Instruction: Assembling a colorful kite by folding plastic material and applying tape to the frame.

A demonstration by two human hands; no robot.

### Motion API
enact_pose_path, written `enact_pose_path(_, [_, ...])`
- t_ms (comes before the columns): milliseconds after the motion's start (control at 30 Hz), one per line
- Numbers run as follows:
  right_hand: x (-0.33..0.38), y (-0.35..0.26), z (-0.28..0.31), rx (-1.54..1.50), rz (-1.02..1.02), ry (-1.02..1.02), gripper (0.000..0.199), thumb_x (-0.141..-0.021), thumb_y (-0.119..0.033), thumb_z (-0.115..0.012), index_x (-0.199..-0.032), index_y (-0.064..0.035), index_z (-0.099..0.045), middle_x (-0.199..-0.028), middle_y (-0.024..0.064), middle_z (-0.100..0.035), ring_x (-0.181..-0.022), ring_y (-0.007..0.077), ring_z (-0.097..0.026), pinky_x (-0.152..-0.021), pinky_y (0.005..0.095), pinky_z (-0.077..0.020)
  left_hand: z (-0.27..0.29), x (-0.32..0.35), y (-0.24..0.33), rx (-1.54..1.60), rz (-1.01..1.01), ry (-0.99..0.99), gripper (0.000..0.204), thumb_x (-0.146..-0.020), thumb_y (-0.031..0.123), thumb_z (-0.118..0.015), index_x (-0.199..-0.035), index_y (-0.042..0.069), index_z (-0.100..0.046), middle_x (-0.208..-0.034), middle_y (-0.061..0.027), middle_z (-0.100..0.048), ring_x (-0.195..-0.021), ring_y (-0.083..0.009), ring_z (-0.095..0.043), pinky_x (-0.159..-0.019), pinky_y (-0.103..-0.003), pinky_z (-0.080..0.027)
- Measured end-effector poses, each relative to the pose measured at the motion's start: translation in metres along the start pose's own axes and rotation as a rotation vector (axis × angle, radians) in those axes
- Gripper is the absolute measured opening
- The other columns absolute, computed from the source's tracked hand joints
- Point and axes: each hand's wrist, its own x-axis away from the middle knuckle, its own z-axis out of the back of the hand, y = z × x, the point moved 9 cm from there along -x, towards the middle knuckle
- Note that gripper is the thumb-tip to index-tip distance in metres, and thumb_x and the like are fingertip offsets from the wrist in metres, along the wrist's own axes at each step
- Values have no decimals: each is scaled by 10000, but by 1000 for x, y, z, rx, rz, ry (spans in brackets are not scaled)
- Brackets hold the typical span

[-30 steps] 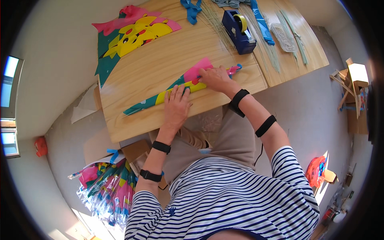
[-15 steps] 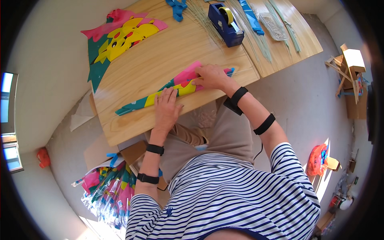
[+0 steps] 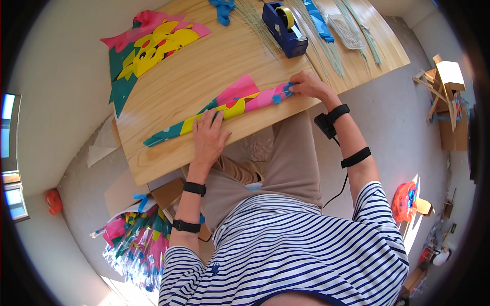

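A folded kite (image 3: 264,100) of thin pink, yellow and green sheet lies in a narrow roll along the near edge of the wooden table (image 3: 245,51). A loose pink flap sticks up on its far side. My left hand (image 3: 208,135) rests on the yellow stretch, its fingers spread out over the roll. At the right end, my right hand (image 3: 310,86) pinches the tip, where small blue pieces show. Its fingertips partly cover that end.
Unrolled printed sheets (image 3: 153,51) hang over the table's left edge. Farther off are a blue tape dispenser (image 3: 286,33), thin pale rods (image 3: 326,48), a blue ribbon (image 3: 223,11) and a clear plastic tray (image 3: 347,31). Wrapped colourful bundles (image 3: 140,239) stand on the floor at lower left.
My right hand has slid rightward from the middle of the roll to its end, uncovering the pink part and blue pieces. My left hand stays on the yellow part.
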Motion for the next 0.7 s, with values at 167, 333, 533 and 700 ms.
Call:
enact_pose_path(167, [16, 4, -8, -166, -91, -112, 255, -884, -202, -719, -719, -14, -665, -636, 39, -636, -580, 135, -619, -567, 304, -493, 4, 3, -3, 47, -8, -27, 631, -831, 244, -782, -1413, 101, -584, -1479, -137, -523, -1408, -361, -444, -1179, -581, -296])
enact_pose_path(333, [21, 16, 17, 264, -195, 201, 258, -863, -248, -749, -755, -19, -698, -704, 105, -692, -659, 250, -669, -623, 366, -522, 2, 2, -3, 39, 10, -50, 637, -827, 252, -787, -1415, 113, -586, -1489, -128, -516, -1428, -354, -427, -1193, -602, -267])
enact_pose_path(533, [27, 2, 22, 267, -5, 291, 248, -793, -261, -802, -825, -24, -732, -804, 156, -713, -823, 341, -690, -717, 449, -526, 1, 3, -4, 48, 18, -19, 642, -822, 248, -791, -1416, 113, -591, -1490, -126, -515, -1432, -353, -422, -1193, -608, -261])
enact_pose_path(700, [37, 1, 18, 445, -22, 389, 229, -743, -218, -814, -892, -55, -752, -893, 133, -705, -935, 354, -665, -797, 461, -523, 3, 1, 0, 44, 15, -35, 641, -828, 256, -784, -1421, 110, -591, -1497, -126, -509, -1440, -350, -412, -1192, -616, -257])
